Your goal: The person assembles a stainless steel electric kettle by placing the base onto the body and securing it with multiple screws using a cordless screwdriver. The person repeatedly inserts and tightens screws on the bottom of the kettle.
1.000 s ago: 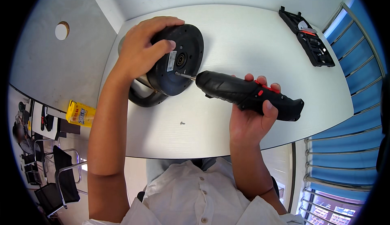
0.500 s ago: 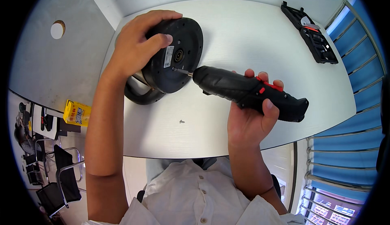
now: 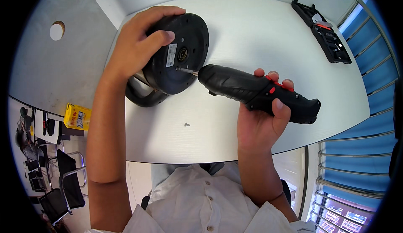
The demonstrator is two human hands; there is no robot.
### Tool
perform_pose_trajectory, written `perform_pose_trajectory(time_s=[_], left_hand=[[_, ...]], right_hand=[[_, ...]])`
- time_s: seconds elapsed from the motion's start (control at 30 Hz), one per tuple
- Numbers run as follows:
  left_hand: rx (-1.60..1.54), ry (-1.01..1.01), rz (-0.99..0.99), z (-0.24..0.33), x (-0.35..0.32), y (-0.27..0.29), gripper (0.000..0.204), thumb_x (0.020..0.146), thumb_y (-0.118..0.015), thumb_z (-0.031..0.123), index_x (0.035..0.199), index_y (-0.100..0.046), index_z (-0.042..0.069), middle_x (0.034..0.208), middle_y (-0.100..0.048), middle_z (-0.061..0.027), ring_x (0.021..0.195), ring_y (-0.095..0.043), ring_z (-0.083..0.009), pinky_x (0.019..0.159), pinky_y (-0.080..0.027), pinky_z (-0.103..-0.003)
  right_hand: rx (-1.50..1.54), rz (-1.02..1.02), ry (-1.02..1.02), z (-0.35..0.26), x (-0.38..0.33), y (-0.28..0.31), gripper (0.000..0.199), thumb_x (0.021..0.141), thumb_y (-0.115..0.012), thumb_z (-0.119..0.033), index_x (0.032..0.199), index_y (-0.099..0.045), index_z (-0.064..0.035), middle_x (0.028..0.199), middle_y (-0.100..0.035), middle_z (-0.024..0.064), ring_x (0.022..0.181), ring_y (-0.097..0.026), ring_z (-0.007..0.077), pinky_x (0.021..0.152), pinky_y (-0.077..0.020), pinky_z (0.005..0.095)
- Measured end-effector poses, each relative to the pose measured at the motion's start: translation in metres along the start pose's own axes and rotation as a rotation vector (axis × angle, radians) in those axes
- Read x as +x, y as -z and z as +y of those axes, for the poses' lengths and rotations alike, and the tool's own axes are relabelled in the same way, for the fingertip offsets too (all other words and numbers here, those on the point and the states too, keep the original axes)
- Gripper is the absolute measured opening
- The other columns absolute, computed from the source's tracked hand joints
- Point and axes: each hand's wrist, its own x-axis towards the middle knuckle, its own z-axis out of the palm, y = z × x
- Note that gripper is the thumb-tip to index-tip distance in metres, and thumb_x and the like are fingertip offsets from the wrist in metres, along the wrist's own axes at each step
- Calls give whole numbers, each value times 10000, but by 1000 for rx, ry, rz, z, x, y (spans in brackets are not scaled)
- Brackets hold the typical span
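Observation:
An electric kettle lies tipped on the white table, its round black underside turned towards me. That base has a small white label, a brass-coloured ring connector and several screw holes. My left hand is closed around the base's upper left rim, thumb on the flat face. In my right hand is a black cordless screwdriver with red buttons, fingers wrapped round its grip. Its metal bit points left and meets the base at a hole below the label. A small loose screw rests on the table in front of the kettle.
A black case of bits sits open at the table's far right. On the left, a yellow package stands by the grey partition. Metal railings and a blue panel border the right side; chairs are at lower left.
The view has shifted slightly. Both hands keep their grips, and the screwdriver bit stays at the same hole in the kettle's base.

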Motion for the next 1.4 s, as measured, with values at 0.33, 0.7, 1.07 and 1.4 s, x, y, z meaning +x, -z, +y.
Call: perform_pose_trajectory(time_s=[0.33,0.7,1.07,1.4], left_hand=[[-69,-57,68,-5,4,-4,419,740,-566,151,1140,-649,56,991,-644,-75,910,-592,-169,863,-465,-286],[-77,-31,66,-4,3,-6,417,745,-571,159,1141,-651,57,1003,-650,-79,914,-604,-170,857,-475,-286],[-9,-79,99,-6,4,-8,417,736,-605,188,1134,-666,77,1050,-676,-78,956,-624,-189,890,-477,-299],[84,-55,97,-3,0,-3,453,765,-623,236,1189,-641,78,1156,-643,-100,1062,-595,-223,966,-433,-323]], right_hand=[[6,30,-10,0,0,-1,424,731,-556,3,1111,-544,-186,1149,-545,51,1196,-494,290,1096,-347,508],[0,26,-9,1,0,-1,428,728,-572,-3,1111,-539,-191,1154,-542,44,1199,-489,284,1094,-350,496],[-65,123,-9,-3,4,-11,504,760,-588,-43,1233,-465,-167,1184,-534,68,1195,-484,311,1075,-360,474],[-183,34,13,-29,-16,-1,529,758,-611,-107,1261,-454,-152,1179,-521,76,1180,-495,312,1089,-319,549]])
